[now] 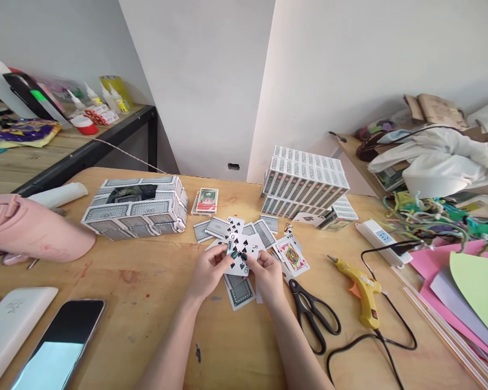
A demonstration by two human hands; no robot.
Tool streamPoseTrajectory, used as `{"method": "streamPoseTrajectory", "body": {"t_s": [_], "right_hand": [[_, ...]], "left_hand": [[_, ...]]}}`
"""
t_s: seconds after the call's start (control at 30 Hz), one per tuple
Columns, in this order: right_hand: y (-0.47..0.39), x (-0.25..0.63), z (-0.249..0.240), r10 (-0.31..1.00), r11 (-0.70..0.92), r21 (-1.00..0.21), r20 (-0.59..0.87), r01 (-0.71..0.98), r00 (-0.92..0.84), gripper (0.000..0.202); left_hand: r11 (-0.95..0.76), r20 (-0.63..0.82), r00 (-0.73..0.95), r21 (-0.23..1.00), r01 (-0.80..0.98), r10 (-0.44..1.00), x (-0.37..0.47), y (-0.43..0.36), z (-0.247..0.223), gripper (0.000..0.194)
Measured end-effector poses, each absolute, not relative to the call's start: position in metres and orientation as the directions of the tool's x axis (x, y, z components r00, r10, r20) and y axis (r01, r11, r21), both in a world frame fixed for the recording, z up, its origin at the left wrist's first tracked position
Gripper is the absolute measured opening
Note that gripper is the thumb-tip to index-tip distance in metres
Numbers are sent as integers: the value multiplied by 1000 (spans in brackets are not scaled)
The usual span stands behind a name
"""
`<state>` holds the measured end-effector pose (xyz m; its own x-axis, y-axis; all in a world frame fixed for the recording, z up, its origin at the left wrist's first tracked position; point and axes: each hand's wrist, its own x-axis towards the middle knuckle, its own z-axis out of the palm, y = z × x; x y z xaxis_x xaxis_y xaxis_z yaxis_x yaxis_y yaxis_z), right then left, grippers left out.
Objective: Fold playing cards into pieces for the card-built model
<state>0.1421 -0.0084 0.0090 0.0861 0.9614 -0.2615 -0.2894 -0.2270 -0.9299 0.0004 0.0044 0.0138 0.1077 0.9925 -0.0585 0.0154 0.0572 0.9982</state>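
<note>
Between both hands, just above the table, is a playing card (239,245) with black spade pips, face toward me. My left hand (210,268) pinches its left side between thumb and fingers. The right side is pinched by my right hand (267,273). Whether more than one card is held I cannot tell. Under and around the hands lie loose playing cards (239,291), some face down with a grey pattern, others face up. A face card (293,257) lies to the right, close to black-handled scissors (312,311).
A card-covered box (134,211) with an opening on top stands back left, beside card packs (206,201). Stacked card packs (305,181) rise behind right. A yellow glue gun (364,292) with its cord, a power strip (382,241), pink tumbler (36,227) and phone (61,344) surround the work area.
</note>
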Motion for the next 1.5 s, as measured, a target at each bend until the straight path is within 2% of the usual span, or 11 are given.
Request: {"method": "streamPoseTrajectory", "body": {"t_s": [0.1, 0.2, 0.43, 0.6, 0.73, 0.83, 0.93, 1.13, 1.3, 1.5], "right_hand": [[-8, 142, 10, 954, -214, -934, -263, -287, 146, 36], [-8, 143, 9, 950, -203, -940, -257, -273, 179, 35], [-6, 147, 2, 950, -204, -940, -258, -274, 178, 34], [-7, 148, 2, 968, -179, -933, -223, -313, 113, 29], [-9, 149, 8, 981, -94, -954, -138, -284, 137, 35], [-9, 151, 10, 980, -100, -971, -134, -217, 148, 35], [-8, 150, 9, 976, -136, -965, -169, -224, 138, 25], [-10, 144, 8, 982, -149, -952, -173, -269, 70, 22], [-12, 142, 13, 979, -201, -955, -204, -216, -12, 21], [-12, 141, 20, 985, -175, -980, -173, -93, -21, 24]], "left_hand": [[86, -89, 155, 996, 30, 984, 0, 4, 14, 16], [135, -138, 134, 990, 31, 981, 2, 5, 12, 18], [190, -195, 108, 980, 54, 975, 8, 4, 19, 23], [121, -127, 81, 990, 78, 989, 6, 3, 20, 29], [22, -60, 184, 979, 202, 981, 2, 4, 19, 29], [-69, -6, 248, 953, 294, 969, 1, 2, 19, 25], [-48, -2, 163, 953, 301, 987, 2, 1, 17, 19], [98, -91, -65, 988, 118, 994, 6, 3, 11, 22], [87, -80, -53, 985, 151, 995, 5, 3, 13, 21], [25, -31, 19, 968, 248, 999, 6, 2, 17, 25]]}}
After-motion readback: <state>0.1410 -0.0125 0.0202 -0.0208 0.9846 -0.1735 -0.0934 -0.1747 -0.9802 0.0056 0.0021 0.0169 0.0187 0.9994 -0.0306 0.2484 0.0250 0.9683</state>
